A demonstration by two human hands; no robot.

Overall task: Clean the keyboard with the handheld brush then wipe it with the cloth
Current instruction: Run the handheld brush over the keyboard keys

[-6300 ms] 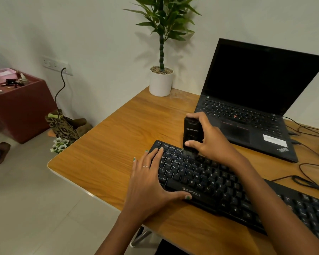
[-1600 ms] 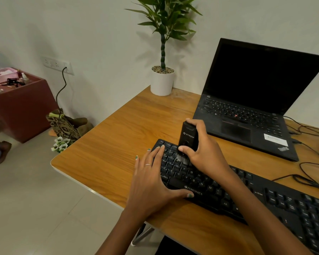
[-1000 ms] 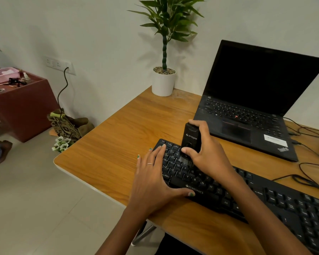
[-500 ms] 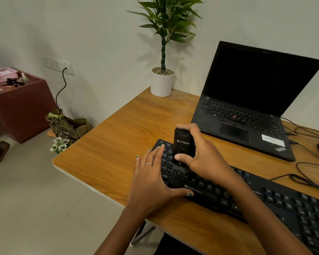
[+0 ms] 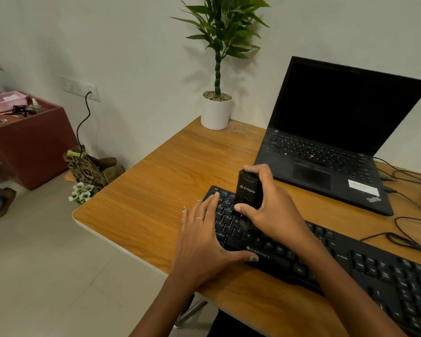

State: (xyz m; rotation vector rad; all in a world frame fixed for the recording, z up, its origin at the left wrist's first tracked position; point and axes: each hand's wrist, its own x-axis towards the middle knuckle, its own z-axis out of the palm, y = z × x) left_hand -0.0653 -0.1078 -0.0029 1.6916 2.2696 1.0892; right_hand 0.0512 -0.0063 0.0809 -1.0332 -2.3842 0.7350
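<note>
Right grip (image 5: 265, 210) around brush (image 5: 247, 190)

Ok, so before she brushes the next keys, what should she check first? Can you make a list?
1. Brush held firmly: ok. The right hand grips the black handheld brush upright.
2. Bristles on the keys: ok. The brush's lower end meets the left part of the keyboard.
3. Keyboard held steady: ok. The left hand lies flat on its left end, thumb along the front edge.
4. Laptop out of the brush's way: ok. It sits apart, behind the keyboard.
5. Cables away from the brush: ok. They lie far right.
6. Cloth ready for wiping: cannot tell. None is in view.
</note>
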